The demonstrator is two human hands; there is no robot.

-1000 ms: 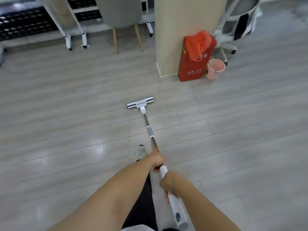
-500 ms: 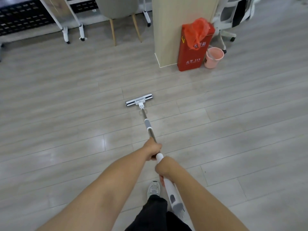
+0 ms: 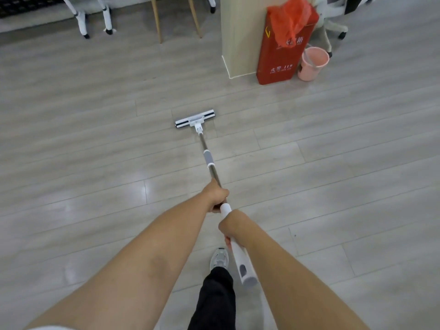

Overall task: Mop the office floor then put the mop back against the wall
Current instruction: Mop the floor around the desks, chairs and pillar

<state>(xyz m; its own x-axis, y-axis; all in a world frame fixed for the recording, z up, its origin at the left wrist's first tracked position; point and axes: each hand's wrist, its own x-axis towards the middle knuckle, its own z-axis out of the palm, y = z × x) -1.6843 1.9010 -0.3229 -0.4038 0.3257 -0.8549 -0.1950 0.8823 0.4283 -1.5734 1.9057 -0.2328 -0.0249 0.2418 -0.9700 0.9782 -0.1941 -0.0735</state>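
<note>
Mop (image 3: 208, 160) is edging farther out toward the red box (image 3: 282, 58); left hand (image 3: 216, 195) is gripping its pole, right hand (image 3: 232, 227) clamping the white handle behind it.

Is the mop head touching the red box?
No, the mop head lies flat on open floor, clearly apart from the red box by the pillar.

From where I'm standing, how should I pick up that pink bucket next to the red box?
Grip the pink bucket by its open rim on the near right side, reaching down from above. It stands upright, the red box crowds its left and a chair base sits behind, so that edge is probably freest. Any handle is unclear.
</note>
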